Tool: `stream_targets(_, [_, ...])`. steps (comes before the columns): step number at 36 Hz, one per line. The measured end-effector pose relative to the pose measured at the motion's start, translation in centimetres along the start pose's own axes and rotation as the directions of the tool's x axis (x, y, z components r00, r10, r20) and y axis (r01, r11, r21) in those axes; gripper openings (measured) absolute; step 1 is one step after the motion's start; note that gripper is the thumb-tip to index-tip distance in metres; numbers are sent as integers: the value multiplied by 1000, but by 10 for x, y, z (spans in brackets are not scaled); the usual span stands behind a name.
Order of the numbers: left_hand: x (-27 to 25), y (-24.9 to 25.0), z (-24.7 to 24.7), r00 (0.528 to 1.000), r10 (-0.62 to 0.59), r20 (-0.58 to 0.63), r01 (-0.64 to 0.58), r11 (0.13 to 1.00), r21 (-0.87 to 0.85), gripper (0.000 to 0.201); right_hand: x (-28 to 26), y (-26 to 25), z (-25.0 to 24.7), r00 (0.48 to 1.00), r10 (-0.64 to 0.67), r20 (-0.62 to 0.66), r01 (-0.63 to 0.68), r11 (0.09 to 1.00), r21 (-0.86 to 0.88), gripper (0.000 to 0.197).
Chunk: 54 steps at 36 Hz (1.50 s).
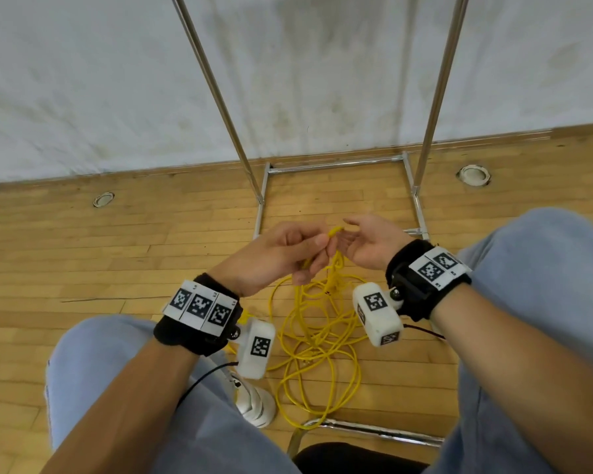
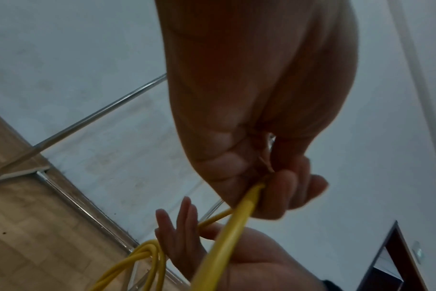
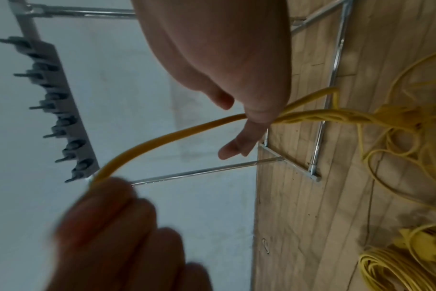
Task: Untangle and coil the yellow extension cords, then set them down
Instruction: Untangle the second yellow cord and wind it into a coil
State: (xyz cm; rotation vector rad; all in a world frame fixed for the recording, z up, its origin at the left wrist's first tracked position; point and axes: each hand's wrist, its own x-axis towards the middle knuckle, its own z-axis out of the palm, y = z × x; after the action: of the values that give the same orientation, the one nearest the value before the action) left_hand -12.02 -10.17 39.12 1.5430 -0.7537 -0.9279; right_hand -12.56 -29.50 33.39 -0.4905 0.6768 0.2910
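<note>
Pinched in the curled fingers of the left hand [image 1: 281, 254], a yellow extension cord [image 1: 317, 323] trails down to a tangle on the wooden floor [image 1: 83, 254]. Right hand [image 1: 370, 241] faces it, palm open, strands draped across. Wristbands [image 1: 201, 307] carry square black-and-white codes; no readable words.

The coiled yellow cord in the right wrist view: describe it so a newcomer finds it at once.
Start at the metal rack frame on the wooden floor, then go past the loose yellow tangle. The coiled cord lies apart at the picture's bottom right corner, its loops bundled tight, unlike the sprawling strands nearby.
</note>
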Motion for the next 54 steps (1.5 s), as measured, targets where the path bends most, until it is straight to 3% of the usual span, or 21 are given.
stream_targets(3, [-2,-3,-2,996,-43,83,38,998,53,23,10,0,-6,995,-84,-55,81,995,-57,33])
stream_targets(6, [-4,-5,-12,977,-151,151,147,988,39,30,9,-1,-4,982,-179,-63,165,968,-187,19])
stream_targets(8, [-3,-8,-16,964,-252,89,255,967,-27,41,2,-1,1,970,-242,1,232,930,-285,20])
stream_targets(10, [1,-12,-16,934,-353,-58,340,926,-164,51,-9,0,8,937,-317,144,348,850,-395,21])
stream_targets(12, [8,-15,-17,906,-382,-181,321,901,-292,55,-22,4,14,884,-342,319,464,731,-500,19])
stream_targets(14, [12,-16,-18,904,-361,-230,257,888,-381,52,-32,12,20,827,-318,464,556,587,-589,18])
stream_targets(18, [17,-15,-24,942,-292,-169,148,808,-571,55,-45,28,22,751,-166,640,648,372,-664,17])
stream_targets(20, [20,-17,-30,911,-369,-184,159,726,-669,55,-49,33,21,719,-79,691,675,314,-667,17])
stream_targets(24, [25,-23,-47,793,-558,-246,109,527,-843,34,-52,35,17,690,106,716,677,257,-690,18])
stream_targets(26, [28,-25,-50,758,-577,-303,75,540,-839,26,-52,33,16,711,173,682,644,231,-729,20])
stream_targets(29, [31,-25,-45,733,-547,-405,91,668,-738,20,-50,29,13,768,208,606,574,195,-795,21])
stream_targets(32, [34,-23,-43,748,-485,-453,125,773,-622,22,-44,28,12,869,-2,495,477,270,-836,20])
stream_targets(34, [33,-20,-39,783,-450,-430,174,821,-544,24,-38,26,12,888,-205,411,458,337,-822,19])
stream_targets(35, [32,-19,-37,799,-433,-417,205,849,-487,26,-33,23,11,876,-288,387,468,312,-827,19])
stream_targets(37, [29,-16,-29,828,-390,-402,253,901,-353,28,-26,18,8,821,-394,413,505,163,-848,22])
stream_targets(39, [26,-13,-24,857,-343,-385,272,935,-229,26,-22,16,5,780,-408,475,521,0,-854,25])
stream_targets(40, [25,-12,-22,873,-321,-366,275,946,-174,25,-20,16,3,781,-392,486,514,-38,-857,25])
stream_targets(41, [24,-11,-21,890,-301,-343,273,953,-127,24,-19,18,3,802,-368,470,497,-23,-867,26])
stream_targets(43, [21,-9,-18,918,-262,-299,256,965,-61,23,-17,22,3,856,-317,409,467,134,-874,29])
stream_targets(48, [14,-3,-15,950,-203,-238,205,979,-20,20,-16,15,10,872,-407,272,442,416,-794,31])
stream_targets(54, [9,2,-12,975,-143,-169,145,989,-2,17,-12,6,8,910,-407,74,316,568,-760,34])
